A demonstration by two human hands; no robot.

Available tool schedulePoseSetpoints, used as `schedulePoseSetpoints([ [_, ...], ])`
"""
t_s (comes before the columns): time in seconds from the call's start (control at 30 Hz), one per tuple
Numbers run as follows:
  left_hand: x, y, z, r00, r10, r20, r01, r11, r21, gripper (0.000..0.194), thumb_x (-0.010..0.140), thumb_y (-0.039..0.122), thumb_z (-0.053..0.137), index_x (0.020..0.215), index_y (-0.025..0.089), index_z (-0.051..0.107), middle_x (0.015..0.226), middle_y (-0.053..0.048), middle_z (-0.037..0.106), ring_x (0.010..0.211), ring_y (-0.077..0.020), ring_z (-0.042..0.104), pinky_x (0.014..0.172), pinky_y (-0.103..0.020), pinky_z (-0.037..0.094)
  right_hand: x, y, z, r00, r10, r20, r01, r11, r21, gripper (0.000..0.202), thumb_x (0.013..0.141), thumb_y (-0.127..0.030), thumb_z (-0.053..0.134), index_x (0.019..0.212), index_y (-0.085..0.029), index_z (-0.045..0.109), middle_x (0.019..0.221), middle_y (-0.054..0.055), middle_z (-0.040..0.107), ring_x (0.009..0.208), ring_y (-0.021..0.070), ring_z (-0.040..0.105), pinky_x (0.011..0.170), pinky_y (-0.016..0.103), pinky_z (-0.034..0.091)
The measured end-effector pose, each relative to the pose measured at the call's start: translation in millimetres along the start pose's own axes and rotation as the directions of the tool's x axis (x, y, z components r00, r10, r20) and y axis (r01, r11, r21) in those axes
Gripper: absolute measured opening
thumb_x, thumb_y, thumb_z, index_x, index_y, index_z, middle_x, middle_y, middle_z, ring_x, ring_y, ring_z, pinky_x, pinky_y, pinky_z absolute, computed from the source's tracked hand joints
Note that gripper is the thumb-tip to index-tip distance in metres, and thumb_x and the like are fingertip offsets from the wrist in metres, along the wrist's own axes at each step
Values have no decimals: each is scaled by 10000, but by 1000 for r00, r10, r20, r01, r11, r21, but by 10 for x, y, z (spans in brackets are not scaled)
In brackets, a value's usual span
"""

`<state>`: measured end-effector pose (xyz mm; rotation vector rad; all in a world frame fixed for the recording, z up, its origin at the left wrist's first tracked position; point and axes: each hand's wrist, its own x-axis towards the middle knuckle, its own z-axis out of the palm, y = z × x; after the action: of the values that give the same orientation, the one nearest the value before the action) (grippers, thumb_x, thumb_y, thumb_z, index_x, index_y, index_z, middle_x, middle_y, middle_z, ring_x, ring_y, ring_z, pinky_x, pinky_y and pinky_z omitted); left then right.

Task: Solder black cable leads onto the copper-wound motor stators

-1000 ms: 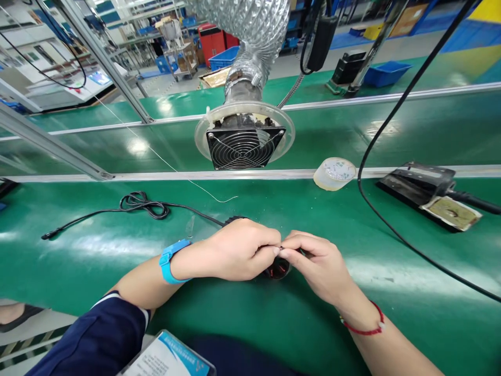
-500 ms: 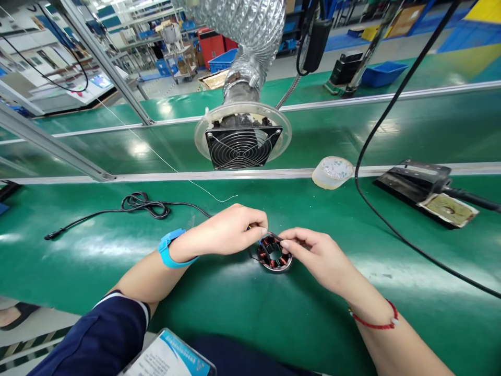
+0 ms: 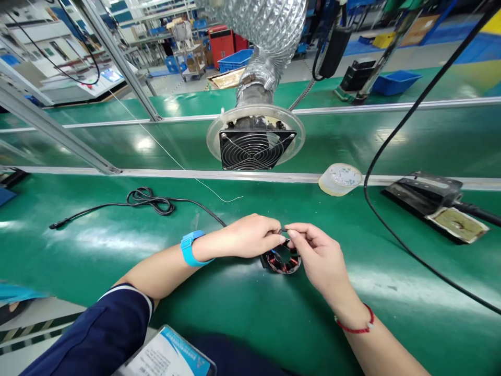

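A motor stator (image 3: pixel 287 267), a ring with copper windings, lies on the green bench below my hands. My left hand (image 3: pixel 254 236) is closed in a pinch over its far left side; what its fingertips hold is hidden. My right hand (image 3: pixel 319 253) pinches a small black piece (image 3: pixel 284 230) between thumb and forefinger, close to the left fingertips. A bit of blue wire shows inside the ring. From behind my left hand a black cable (image 3: pixel 195 201) runs left to a loose coil and a plug end (image 3: pixel 58 224).
A fan with a wire guard (image 3: pixel 256 150) hangs on a silver duct beyond my hands. A roll of clear tape (image 3: pixel 340 180) stands at the bench's back edge. To the right are a soldering iron stand (image 3: pixel 426 193) with a sponge (image 3: pixel 456 224) and a hanging black cord (image 3: pixel 376 203).
The view has shifted slightly. My hands have come closer together over the stator's far side, the fingertips nearly meeting, with the small black piece between them.
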<state>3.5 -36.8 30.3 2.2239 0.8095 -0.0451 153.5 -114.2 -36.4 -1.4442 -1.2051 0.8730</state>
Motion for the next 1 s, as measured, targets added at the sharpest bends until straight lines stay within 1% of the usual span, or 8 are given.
schedulePoseSetpoints([
  [0.2, -50, -58, -150, 987, -32, -157, 24, 998, -51, 193, 878, 224, 459, 761, 159, 599, 659, 24, 584, 625, -97, 484, 597, -213, 325, 91, 119, -208, 990, -104, -95, 98, 993, -67, 315, 831, -447, 565, 1001, -191, 635, 903, 81, 676, 682, 173, 647, 616, 311, 536],
  [0.4, -448, -491, -592, 911, -236, -338, 250, 968, -3, 237, 821, 309, 469, 742, 145, 621, 673, 5, 611, 640, -122, 508, 603, -228, 363, 153, 116, -392, 955, -296, -17, 273, 902, -335, 260, 865, -414, 498, 917, -219, 661, 861, 53, 671, 660, 158, 644, 579, 269, 528],
  [0.5, -746, -806, -892, 812, -362, -457, 435, 898, 63, 255, 791, 314, 460, 704, 155, 639, 700, -7, 645, 690, -149, 543, 656, -247, 406, 130, 95, -347, 926, -359, 115, 374, 843, -386, 269, 892, -404, 453, 914, -231, 658, 897, 46, 685, 610, 142, 635, 468, 235, 493],
  [0.6, -981, -1151, -1233, 630, -525, -572, 664, 747, 46, 206, 754, 254, 492, 705, 156, 665, 733, -20, 677, 747, -177, 585, 682, -257, 433, 107, 165, -272, 894, -391, 219, 448, 776, -444, 295, 923, -406, 410, 954, -241, 653, 959, 42, 695, 683, 158, 674, 526, 245, 536],
  [0.67, -1031, -1365, -1454, 537, -585, -608, 743, 670, 12, 182, 753, 208, 511, 696, 138, 668, 723, -39, 680, 750, -192, 602, 671, -266, 444, 101, 263, -232, 879, -396, 266, 477, 737, -479, 313, 933, -415, 393, 977, -250, 655, 987, 39, 700, 771, 177, 696, 612, 261, 569],
  [0.8, -786, -1677, -1820, 476, -632, -612, 792, 610, -13, 164, 839, 256, 592, 792, 118, 668, 837, -43, 681, 831, -183, 626, 759, -298, 497, 114, 477, -195, 849, -326, 416, 513, 696, -502, 312, 912, -435, 425, 999, -280, 681, 1036, 34, 711, 862, 209, 710, 662, 281, 593],
  [0.9, -397, -1799, -2032, 485, -619, -618, 776, 630, -22, 285, 897, 362, 574, 1048, 125, 622, 1067, -62, 636, 952, -187, 616, 834, -375, 530, 150, 584, -197, 846, -224, 484, 478, 721, -501, 321, 917, -446, 424, 1023, -300, 690, 1085, 34, 703, 922, 217, 703, 684, 277, 592],
  [1.0, 9, -1827, -2202, 518, -564, -643, 717, 696, -32, 346, 905, 368, 563, 1162, 138, 580, 1170, -85, 596, 1019, -211, 600, 862, -404, 532, 212, 623, -229, 863, -152, 483, 415, 757, -505, 322, 921, -454, 423, 1023, -307, 690, 1068, 27, 704, 906, 203, 701, 700, 264, 586],
])
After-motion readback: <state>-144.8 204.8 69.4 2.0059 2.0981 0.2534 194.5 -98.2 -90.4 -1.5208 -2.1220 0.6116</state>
